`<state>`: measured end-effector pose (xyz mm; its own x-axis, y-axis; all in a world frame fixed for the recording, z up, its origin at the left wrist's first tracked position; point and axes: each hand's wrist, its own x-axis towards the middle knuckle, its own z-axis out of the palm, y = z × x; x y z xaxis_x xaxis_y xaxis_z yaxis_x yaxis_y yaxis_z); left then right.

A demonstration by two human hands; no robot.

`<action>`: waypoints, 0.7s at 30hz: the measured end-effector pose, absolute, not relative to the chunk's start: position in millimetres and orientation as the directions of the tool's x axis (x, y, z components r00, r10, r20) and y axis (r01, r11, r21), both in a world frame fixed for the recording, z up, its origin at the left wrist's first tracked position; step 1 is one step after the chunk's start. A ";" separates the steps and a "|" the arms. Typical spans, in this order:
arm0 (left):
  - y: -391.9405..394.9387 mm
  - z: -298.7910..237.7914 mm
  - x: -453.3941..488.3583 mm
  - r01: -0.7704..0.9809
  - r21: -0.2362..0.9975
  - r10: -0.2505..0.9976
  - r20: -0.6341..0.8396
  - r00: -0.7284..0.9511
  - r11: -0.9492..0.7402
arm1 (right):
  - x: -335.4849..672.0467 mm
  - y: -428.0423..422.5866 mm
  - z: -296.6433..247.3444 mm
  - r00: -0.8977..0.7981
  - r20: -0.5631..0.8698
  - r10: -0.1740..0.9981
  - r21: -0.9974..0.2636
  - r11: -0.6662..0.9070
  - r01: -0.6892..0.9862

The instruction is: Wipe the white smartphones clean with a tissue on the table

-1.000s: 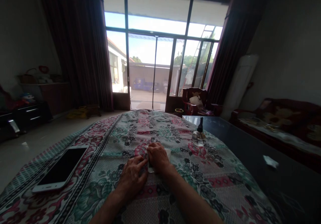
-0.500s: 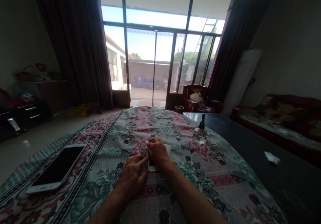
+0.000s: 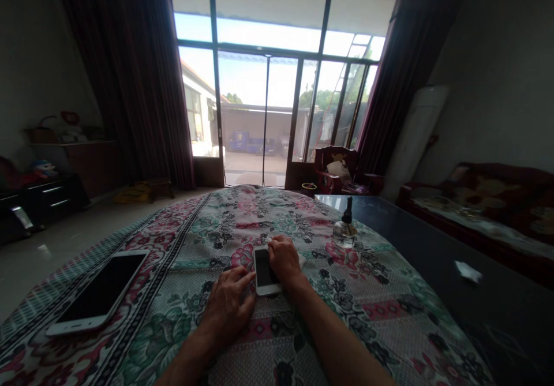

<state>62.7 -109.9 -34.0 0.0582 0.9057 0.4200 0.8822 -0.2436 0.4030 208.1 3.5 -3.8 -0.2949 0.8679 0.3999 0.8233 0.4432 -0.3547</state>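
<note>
One small white phone (image 3: 264, 272), dark screen up, between both hands

I see a floral cloth (image 3: 372, 311) patterned in pink, green and black on white. The small phone (image 3: 263, 270) in the middle is white with a black screen. So is the larger phone (image 3: 101, 291) at the left.

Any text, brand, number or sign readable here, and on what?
No readable text.
The small phone at the right hand: screen dark, no marking shows.
The large phone: screen dark.
The glass bottle: no label shows.
The blue vehicle outside: too small to read.
</note>
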 end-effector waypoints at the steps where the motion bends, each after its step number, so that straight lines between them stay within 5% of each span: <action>1: -110.1 -34.2 63.1 0.884 0.395 0.899 0.433 0.060 -0.250 | 206.9 2.4 -4.1 -0.305 0.406 0.861 -0.352 0.456 0.818; 9: -109.3 -33.9 63.3 0.865 0.353 0.864 0.476 0.163 -0.358 | 195.2 -6.4 -7.7 -0.565 0.466 0.681 -0.278 0.719 0.637; 21: -106.0 -32.2 68.0 0.872 0.399 0.919 0.372 0.128 -0.283 | 195.5 -0.7 -8.3 -0.451 0.385 0.806 -0.326 0.575 0.750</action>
<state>68.0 -106.0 -32.2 0.1279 0.9193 0.3723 0.8724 -0.2828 0.3988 195.5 -0.7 -8.3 -0.4506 0.8056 0.3846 0.7501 0.5753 -0.3263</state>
